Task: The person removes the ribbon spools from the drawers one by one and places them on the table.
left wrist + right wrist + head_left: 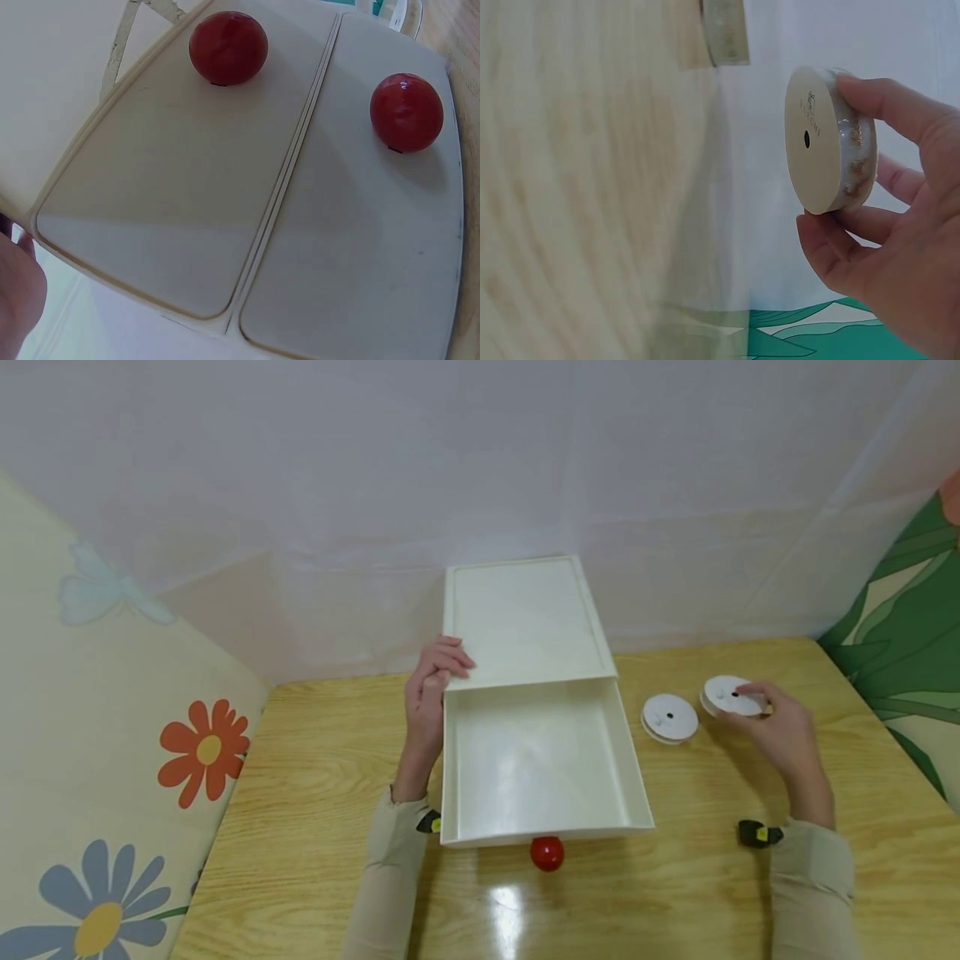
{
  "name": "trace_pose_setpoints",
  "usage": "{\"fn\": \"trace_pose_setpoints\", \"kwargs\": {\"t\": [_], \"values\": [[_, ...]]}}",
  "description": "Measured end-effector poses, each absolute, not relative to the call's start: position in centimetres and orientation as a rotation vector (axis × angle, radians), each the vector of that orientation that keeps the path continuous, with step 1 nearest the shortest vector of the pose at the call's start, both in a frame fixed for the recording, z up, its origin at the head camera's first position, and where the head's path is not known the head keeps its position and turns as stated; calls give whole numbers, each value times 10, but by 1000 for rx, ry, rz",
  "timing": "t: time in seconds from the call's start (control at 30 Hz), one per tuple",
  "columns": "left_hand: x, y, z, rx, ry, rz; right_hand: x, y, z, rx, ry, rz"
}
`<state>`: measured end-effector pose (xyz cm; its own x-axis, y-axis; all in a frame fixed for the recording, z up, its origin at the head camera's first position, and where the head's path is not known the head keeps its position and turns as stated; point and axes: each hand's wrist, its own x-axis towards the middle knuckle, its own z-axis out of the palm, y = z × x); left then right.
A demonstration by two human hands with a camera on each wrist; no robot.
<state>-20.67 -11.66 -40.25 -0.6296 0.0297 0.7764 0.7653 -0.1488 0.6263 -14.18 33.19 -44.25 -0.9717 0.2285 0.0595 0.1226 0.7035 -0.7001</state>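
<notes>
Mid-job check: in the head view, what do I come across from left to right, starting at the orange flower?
Orange flower print → left hand → open white drawer → spool on the table → spool in the right hand's grip → right hand → green leaf print.

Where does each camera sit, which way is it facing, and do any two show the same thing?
Head: on the head, looking forward and down at an open drawer; left hand, right hand and sleeves show.
Left wrist: on that wrist, facing pale panels with red knobs; part of the left hand shows at the left edge.
Right wrist: on that wrist, facing a spool held by the right hand.
Shared: head and right wrist both show that held spool.
</notes>
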Motion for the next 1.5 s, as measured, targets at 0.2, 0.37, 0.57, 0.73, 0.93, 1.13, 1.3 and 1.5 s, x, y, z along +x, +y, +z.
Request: {"fn": "trace_pose_setpoints", "kwargs": {"t": [0.2,0.37,0.57,0.73,0.93,1.13,1.3,1.5], "values": [[-206,-116,-403,-900,-1602,-1837,-142,338,-450,-298,-2818,1122],[-206,-116,-402,-897,-1603,-1834,-142,341,-455,-299,-2852,1112],[-206,-117,-402,-891,-1608,-1839,-143,345,-459,-235,-2906,1092],[-205,-117,-402,-891,-1606,-1848,-144,348,-462,-161,-2952,1087],[-204,-117,-401,-887,-1611,-1857,-146,351,-465,-146,-3021,1132],[-204,-117,-401,-887,-1609,-1855,-148,352,-464,-108,-3049,1110],[-205,-117,-402,-891,-1603,-1854,-149,352,-465,-86,-3060,1140],[-206,-117,-403,-885,-1609,-1853,-148,352,-465,-64,-3069,1167]]}}
